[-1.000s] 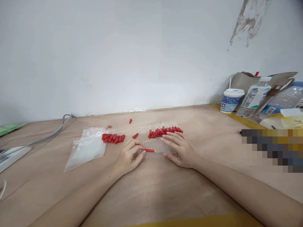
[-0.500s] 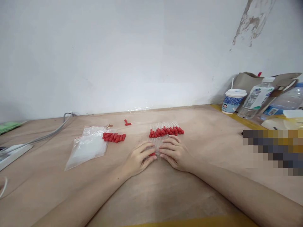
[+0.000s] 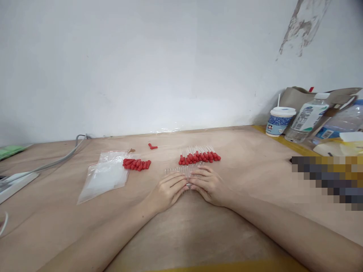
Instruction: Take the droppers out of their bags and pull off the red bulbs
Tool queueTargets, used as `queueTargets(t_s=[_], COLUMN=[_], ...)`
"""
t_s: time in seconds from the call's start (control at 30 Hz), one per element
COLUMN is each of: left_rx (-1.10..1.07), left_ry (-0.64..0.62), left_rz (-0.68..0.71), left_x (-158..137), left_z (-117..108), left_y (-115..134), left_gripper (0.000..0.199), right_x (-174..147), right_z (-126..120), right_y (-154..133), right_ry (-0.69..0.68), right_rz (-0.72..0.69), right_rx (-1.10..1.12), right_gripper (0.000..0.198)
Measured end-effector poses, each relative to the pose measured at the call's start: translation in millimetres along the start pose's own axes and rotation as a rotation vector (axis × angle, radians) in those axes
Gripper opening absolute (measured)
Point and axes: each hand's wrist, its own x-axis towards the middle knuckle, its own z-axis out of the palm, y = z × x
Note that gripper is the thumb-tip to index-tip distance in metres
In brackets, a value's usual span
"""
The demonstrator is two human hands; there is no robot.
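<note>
At the middle of the worktop (image 3: 198, 238), the left hand (image 3: 171, 189) and right hand (image 3: 208, 185) meet almost fingertip to fingertip, thumbs tucked under, pinching a thin clear tube (image 3: 188, 184) between them; only a short glint of it shows, its ends hidden by the fingers. Beneath and just beyond them lies a row of clear tubes (image 3: 185, 170), largely covered by the hands. Right behind that row sit the red-bulbed droppers (image 3: 200, 156), bulbs toward the person. To the left lies a heap of red bulbs (image 3: 136, 164), touching the plastic bags (image 3: 110, 172). Farther back, a loose red bulb (image 3: 150, 145) touches a single dropper (image 3: 154, 147). A paper cup (image 3: 280, 121) and bottle (image 3: 307, 119) stand well apart at right.
</note>
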Motion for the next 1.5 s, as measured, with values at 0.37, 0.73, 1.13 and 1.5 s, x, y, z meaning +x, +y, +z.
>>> queueTargets(t_s=[0.37, 0.73, 1.13, 1.5], left_rx=[0.042, -0.011, -0.003, -0.013], left_ry=[-0.058, -0.156, -0.176, -0.163], left_rz=[0.050, 0.025, 0.062, 0.075], left_x=[3.1, 3.4, 3.8, 2.9], left_z=[-5.9, -8.4, -12.5, -12.7], left_y=[4.4, 3.2, 5.0, 7.7], left_gripper=[0.015, 0.017, 0.013, 0.014], right_x=[3.2, 3.4, -1.2, -8.5], right_z=[-6.8, -14.2, -20.1, -24.2], right_y=[-1.0, -1.7, -3.6, -0.7], right_ry=[0.022, -0.001, 0.009, -0.015], right_rz=[-0.161, -0.265, -0.324, -0.360], right_rx=[-0.057, -0.109, -0.166, -0.136], right_gripper=[0.010, 0.013, 0.016, 0.024])
